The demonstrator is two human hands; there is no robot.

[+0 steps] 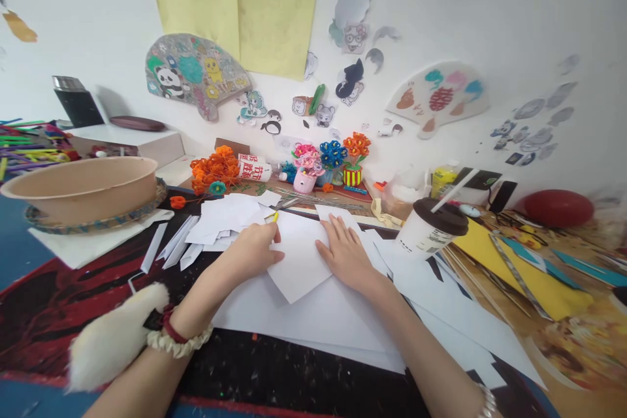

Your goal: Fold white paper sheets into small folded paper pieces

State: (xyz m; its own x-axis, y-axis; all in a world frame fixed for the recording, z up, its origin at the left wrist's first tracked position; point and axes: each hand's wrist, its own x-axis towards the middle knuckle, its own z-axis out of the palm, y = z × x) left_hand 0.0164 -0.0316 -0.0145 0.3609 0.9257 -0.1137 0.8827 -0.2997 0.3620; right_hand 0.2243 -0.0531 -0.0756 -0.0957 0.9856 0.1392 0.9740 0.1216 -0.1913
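head view, operator: where is the workpiece, and how do the hands stand?

instructor: the white sheet lies at the centre of the frame, one corner pointing to the bottom, on top of larger paper. the right hand is spread flat over the sheet's right side. the left hand is curled at the left edge, the gap between thumb and fingers narrow; whether it pinches the paper cannot be told.

operator: what is the yellow item?

instructor: it shows just beyond the left hand, too small to identify; contact with the hand cannot be confirmed. check that none of it lies under the sheet, where a hard object could mark the paper.

operator: how should the step be done?

instructor: the step appears to be steadying the sheet. apply even, light pressure with the right fingers. guide the edge gently with the left; thin paper will probably wrinkle if the hands pull against each other. check alignment at the uncovered lower corner.

operator: any cautions?

instructor: the lidded cup stands right of centre, near loose paper; a knock could wet it. avoid sweeping the cut pieces, left of centre.
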